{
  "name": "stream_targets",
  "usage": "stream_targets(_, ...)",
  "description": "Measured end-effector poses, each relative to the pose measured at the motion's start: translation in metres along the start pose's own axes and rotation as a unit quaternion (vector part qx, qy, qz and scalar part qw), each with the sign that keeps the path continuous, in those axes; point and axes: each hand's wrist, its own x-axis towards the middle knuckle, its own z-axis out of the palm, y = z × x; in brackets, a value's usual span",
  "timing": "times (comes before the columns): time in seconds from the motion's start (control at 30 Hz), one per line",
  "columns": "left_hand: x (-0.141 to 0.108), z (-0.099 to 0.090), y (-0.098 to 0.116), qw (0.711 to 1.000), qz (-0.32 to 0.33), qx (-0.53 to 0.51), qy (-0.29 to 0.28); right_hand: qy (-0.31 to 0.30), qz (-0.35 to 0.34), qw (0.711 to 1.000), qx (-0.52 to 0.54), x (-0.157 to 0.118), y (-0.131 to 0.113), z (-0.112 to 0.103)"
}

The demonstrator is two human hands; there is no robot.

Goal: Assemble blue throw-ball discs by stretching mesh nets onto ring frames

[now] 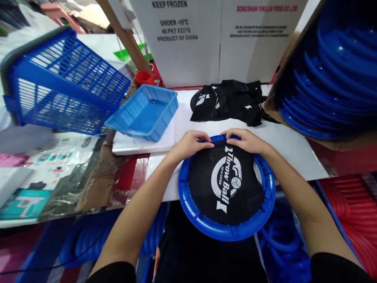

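A blue plastic ring (194, 214) lies tilted at the near edge of the white table, partly over the lap. Inside it spreads a black mesh disc (203, 181) printed "Throw Ball" in white; a gap shows between mesh and ring at the right. At the ring's far rim, my left hand (196, 143) pinches the mesh edge with thumb and fingers. Just to its right, my right hand (243, 140) grips the mesh edge against the same rim, fingers curled. Beyond the hands lies a loose pile of black mesh pieces (235, 100).
A light blue tray (147, 112) and a tilted blue basket (67, 82) stand at the left. White cartons (188, 55) rise at the back. On the right, a cardboard box holds stacked blue rings (330, 86); red rings (350, 204) lie below, and more blue rings (97, 236) under the table.
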Motion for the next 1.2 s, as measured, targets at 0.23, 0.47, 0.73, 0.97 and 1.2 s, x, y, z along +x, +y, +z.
stream_targets(0.23, 0.003, 0.002, 0.0, 1.0, -0.022, -0.011, 0.013, 0.019, 0.025, 0.999, 0.01, 0.004, -0.002, 0.001)
stream_targets(0.47, 0.004, 0.001, 0.002, 0.993, 0.002, 0.114, -0.013, 0.018, 0.035, 0.999, -0.006, 0.01, 0.001, 0.002)
stream_targets(0.73, 0.004, 0.003, 0.004, 0.989, 0.003, 0.148, -0.008, -0.017, 0.036, 0.999, -0.028, 0.011, 0.002, -0.005)
stream_targets(0.97, 0.005, -0.001, 0.002, 0.998, -0.005, 0.066, -0.018, -0.071, 0.037, 0.997, -0.002, 0.011, 0.006, -0.015)
stream_targets(1.2, 0.003, -0.004, 0.003, 0.998, -0.009, 0.052, -0.028, 0.0, 0.018, 0.993, -0.119, 0.009, -0.002, -0.001)
